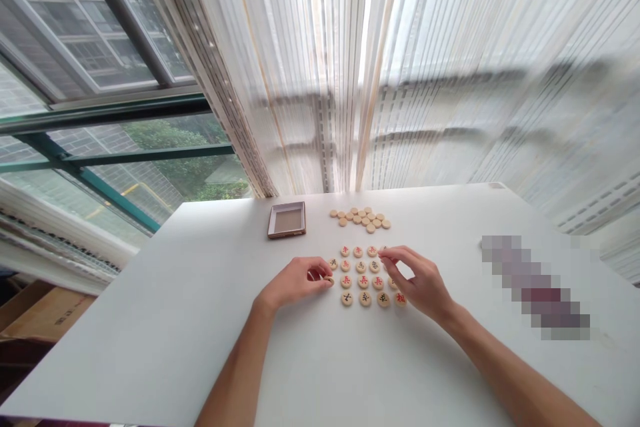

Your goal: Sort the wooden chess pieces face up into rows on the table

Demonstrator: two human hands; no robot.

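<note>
Round wooden Chinese chess pieces [363, 282] with red or black characters lie face up in rough rows on the white table [200, 320]. At the left side of these rows, my left hand [303, 278] pinches a Chinese chess piece [329, 281] between thumb and fingers, low at the table. Over the right side of the rows, my right hand [417, 278] has its thumb and forefinger closed at the back right Chinese chess piece [385, 249]. That piece is partly hidden by the fingers, and the hand also covers part of the right column.
Behind the rows lies a loose cluster of blank-looking wooden pieces [365, 217]. A shallow open box [287, 220] sits at the back left. On the right is a pixelated object [537, 290]. Striped curtains [320, 80] and a window [100, 113] stand beyond the table.
</note>
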